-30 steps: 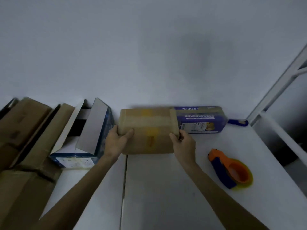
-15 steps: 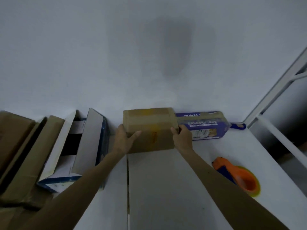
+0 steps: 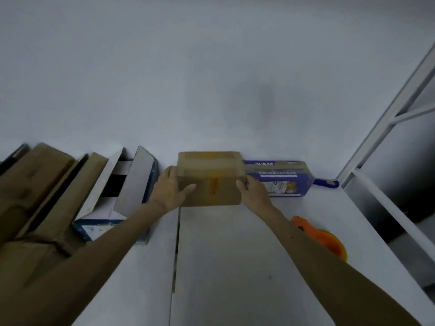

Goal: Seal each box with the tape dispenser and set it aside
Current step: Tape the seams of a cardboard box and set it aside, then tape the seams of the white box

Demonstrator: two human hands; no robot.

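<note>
The person holds the brown box (image 3: 209, 175) by its two ends. The left hand (image 3: 170, 192) is wrapped round the left end with the thumb across the near face, and the right hand (image 3: 254, 192) clasps the right end the same way. The box sits at the back of the tabletop (image 3: 235, 267), close to the wall (image 3: 211, 78), with tape showing along its top and down the front. Whether its base rests on the surface or hangs just above it cannot be told. The likeliest trouble is crowding. The box's right end is touching or just beside the purple box (image 3: 282, 180), so a sideways shove as the fingers slip out could push that neighbour along the wall. On the left, the open blue box (image 3: 122, 191) stands near, and the withdrawing left hand could catch its raised flap. The tape dispenser (image 3: 329, 241) lies partly hidden under the right forearm, and an arm drawn back low might knock it toward the tabletop's edge. The open box looks unsealed, so the dispenser will probably be needed again.
</note>
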